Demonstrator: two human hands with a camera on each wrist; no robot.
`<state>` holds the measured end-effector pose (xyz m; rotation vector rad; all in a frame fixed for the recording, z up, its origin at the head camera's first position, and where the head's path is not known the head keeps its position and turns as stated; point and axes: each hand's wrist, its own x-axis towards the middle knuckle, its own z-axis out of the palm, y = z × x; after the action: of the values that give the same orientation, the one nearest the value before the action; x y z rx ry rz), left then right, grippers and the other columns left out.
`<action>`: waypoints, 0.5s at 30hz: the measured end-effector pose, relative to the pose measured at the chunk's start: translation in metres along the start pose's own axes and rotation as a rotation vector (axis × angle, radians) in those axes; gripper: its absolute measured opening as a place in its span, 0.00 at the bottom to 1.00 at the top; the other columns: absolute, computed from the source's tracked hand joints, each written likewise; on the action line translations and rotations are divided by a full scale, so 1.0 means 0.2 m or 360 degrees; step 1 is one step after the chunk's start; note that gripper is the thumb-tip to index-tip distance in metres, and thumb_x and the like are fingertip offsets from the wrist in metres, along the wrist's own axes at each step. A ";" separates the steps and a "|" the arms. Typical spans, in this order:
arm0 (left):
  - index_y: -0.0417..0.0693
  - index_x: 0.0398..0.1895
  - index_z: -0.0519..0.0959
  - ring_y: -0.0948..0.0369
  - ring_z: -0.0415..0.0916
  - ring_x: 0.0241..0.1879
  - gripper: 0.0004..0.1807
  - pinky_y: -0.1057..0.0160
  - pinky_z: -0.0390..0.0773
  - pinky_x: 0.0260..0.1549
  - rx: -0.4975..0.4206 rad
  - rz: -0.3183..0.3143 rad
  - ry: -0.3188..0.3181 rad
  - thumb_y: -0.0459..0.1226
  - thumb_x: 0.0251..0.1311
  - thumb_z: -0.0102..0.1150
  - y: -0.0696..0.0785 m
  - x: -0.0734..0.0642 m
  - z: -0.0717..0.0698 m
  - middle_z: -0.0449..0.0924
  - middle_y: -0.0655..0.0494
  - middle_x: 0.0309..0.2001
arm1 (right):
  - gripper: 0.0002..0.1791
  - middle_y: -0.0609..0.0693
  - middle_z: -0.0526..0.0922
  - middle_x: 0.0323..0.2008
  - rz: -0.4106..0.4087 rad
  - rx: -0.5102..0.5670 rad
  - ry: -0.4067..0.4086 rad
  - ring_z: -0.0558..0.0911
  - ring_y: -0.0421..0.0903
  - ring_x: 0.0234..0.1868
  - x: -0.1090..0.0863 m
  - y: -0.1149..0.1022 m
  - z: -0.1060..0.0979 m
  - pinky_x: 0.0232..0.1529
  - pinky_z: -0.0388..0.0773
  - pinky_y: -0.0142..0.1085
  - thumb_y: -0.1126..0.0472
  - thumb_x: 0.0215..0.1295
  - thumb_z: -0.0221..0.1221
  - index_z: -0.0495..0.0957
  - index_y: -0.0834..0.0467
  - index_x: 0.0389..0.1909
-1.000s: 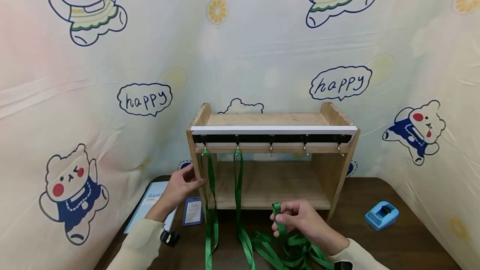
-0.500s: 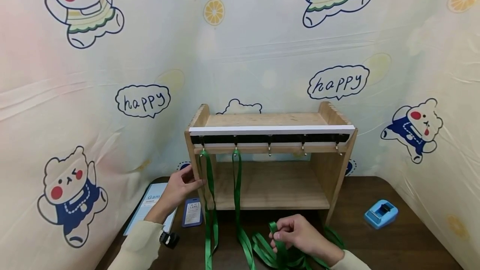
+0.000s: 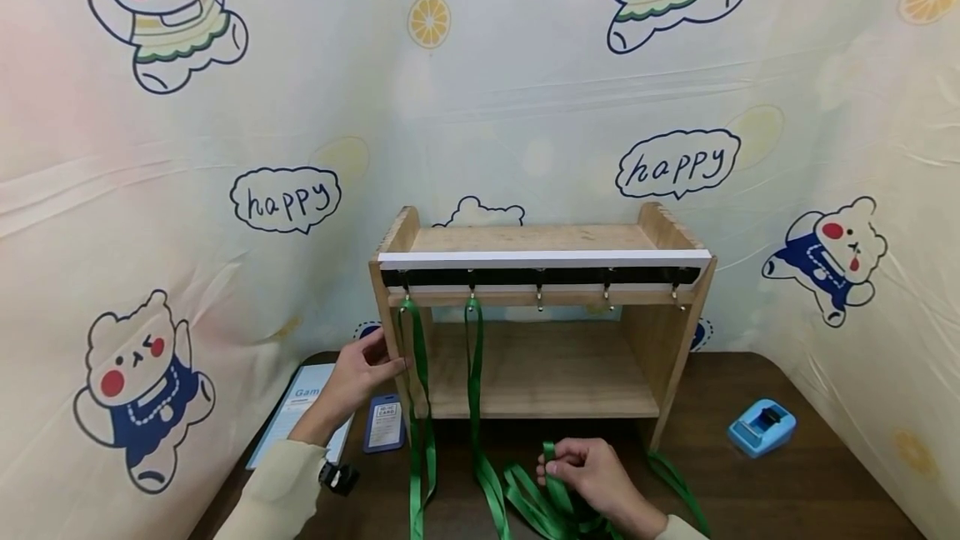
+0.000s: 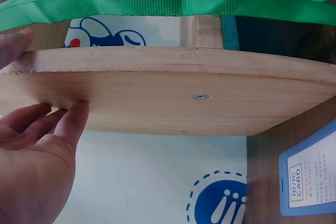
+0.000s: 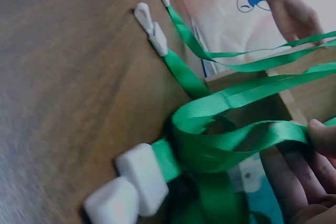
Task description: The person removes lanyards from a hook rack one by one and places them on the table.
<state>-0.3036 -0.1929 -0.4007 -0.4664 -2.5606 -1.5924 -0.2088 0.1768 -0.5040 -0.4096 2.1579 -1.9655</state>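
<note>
The lanyards (image 3: 476,373) are bright green with white clips (image 5: 144,179). The shelf (image 3: 555,365) is light tan and the table (image 3: 720,415) dark brown. Up top, the pale cloth (image 3: 525,107) has bears (image 3: 161,402) with red cheeks (image 3: 112,382), and orange slices (image 3: 428,21).

Your right grip (image 3: 592,475) pinches the strap (image 3: 555,477) lower and nearer you than a second ago; a green strand (image 3: 678,483) now trails to its right, beside the shelf (image 3: 547,369).

Dark table (image 3: 757,497): wooden rack (image 3: 551,367), green lanyards (image 3: 532,507) heaped in front, blue card holder (image 3: 385,423), booklet (image 3: 295,411), blue device (image 3: 757,430).
</note>
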 end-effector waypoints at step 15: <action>0.46 0.74 0.66 0.45 0.78 0.61 0.36 0.47 0.82 0.59 0.0000 -0.0008 -0.0011 0.43 0.65 0.67 0.00 0.00 0.00 0.78 0.39 0.64 | 0.13 0.62 0.90 0.42 0.0136 -0.0033 0.0239 0.91 0.50 0.43 0.02 0.08 0.08 0.43 0.87 0.33 0.65 0.63 0.67 0.85 0.70 0.45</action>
<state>-0.3034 -0.1928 -0.4001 -0.4665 -2.5686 -1.5956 -0.2088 0.1618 -0.5218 -0.1742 2.2461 -1.9871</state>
